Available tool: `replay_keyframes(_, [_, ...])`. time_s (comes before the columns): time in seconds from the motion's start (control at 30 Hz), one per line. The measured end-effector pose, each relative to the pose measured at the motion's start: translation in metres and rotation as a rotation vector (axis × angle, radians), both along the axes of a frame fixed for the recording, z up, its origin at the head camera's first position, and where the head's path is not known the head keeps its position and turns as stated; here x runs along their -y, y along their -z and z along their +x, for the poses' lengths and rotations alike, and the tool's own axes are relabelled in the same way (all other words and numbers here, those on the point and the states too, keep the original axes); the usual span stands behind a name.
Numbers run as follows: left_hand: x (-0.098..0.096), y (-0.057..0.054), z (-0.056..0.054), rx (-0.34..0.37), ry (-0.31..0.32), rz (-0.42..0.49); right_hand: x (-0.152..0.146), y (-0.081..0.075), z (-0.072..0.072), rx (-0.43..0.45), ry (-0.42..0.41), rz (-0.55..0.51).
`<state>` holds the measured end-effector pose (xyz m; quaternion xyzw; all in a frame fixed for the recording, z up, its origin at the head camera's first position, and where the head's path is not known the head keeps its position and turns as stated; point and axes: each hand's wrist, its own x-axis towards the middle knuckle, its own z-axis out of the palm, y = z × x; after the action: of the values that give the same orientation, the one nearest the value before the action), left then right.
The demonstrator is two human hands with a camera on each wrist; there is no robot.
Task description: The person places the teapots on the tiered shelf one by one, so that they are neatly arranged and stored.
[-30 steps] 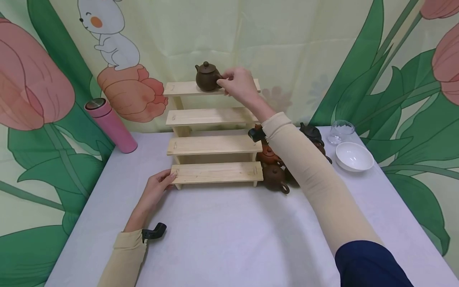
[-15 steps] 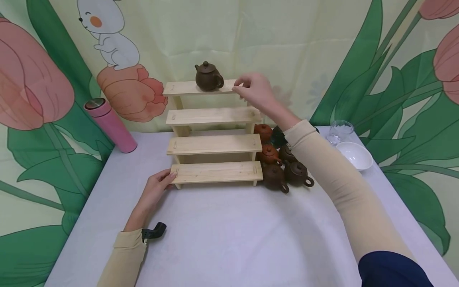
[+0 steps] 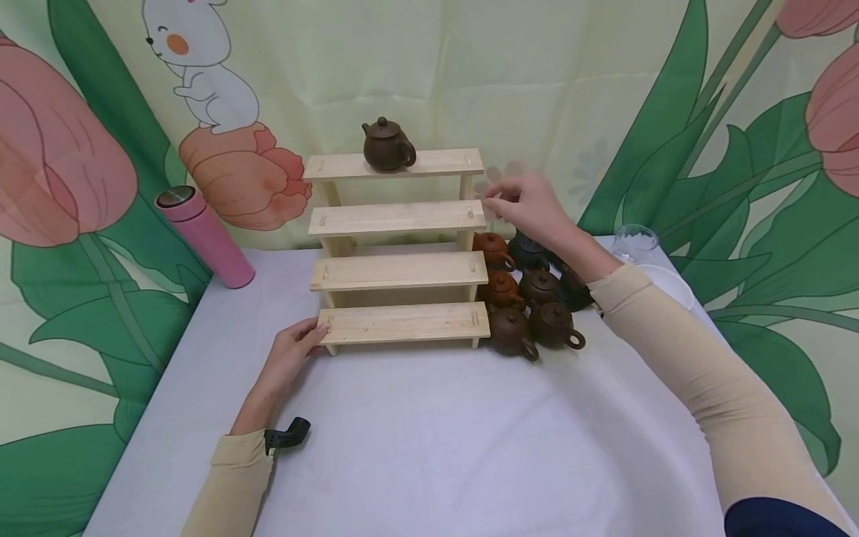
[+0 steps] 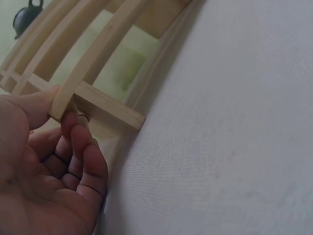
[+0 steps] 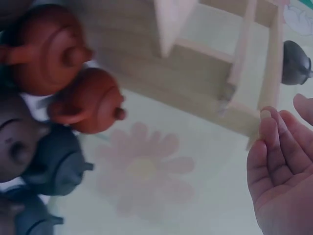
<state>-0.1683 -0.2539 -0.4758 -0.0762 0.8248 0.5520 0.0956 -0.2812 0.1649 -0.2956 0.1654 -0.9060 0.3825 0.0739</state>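
Note:
A dark brown teapot (image 3: pixel 386 146) stands on the top step of a four-step wooden display shelf (image 3: pixel 403 324), its handle to the right. My left hand (image 3: pixel 294 347) pinches the left end of the lowest step; in the left wrist view, thumb and fingers grip that wooden end (image 4: pixel 73 93). In the air just right of the shelf's upper steps is my right hand (image 3: pixel 530 207), its fingers loosely bent and holding nothing. Below it, several teapots crowd against the shelf's right side, among them an orange-brown teapot (image 3: pixel 502 289) and a dark brown teapot (image 3: pixel 554 325). My right forearm partly hides this group.
A pink thermos bottle (image 3: pixel 209 240) stands at the back left of the white-covered table (image 3: pixel 403 447). At the back right are a clear glass cup (image 3: pixel 634 240) and a white bowl (image 3: pixel 671 283), partly behind my right sleeve. A printed cloth hangs behind the shelf.
My right hand has let go of the teapot on the top step and moved right and down, away from it. The left hand keeps its grip on the shelf.

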Motion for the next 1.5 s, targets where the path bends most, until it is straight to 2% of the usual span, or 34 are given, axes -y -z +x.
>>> replay_keyframes(0.13, [0.000,0.001,0.000,-0.004,0.005,-0.006,-0.015,0.013,0.010,0.041,0.025,0.023])
replay_keyframes(0.67, [-0.001,0.001,0.001,-0.006,-0.007,-0.008,-0.062,0.064,0.056,0.072,0.093,0.042])
replay_keyframes(0.9, [-0.001,0.001,0.002,-0.010,0.000,-0.005,-0.082,0.084,0.075,0.137,0.113,0.056])
replay_keyframes(1.3, [-0.001,0.000,0.001,-0.013,-0.003,-0.013,-0.114,0.106,0.107,0.234,0.162,0.090])
replay_keyframes(1.5, [-0.002,-0.001,0.002,-0.007,-0.007,-0.014,-0.123,0.117,0.119,0.236,0.172,0.103])
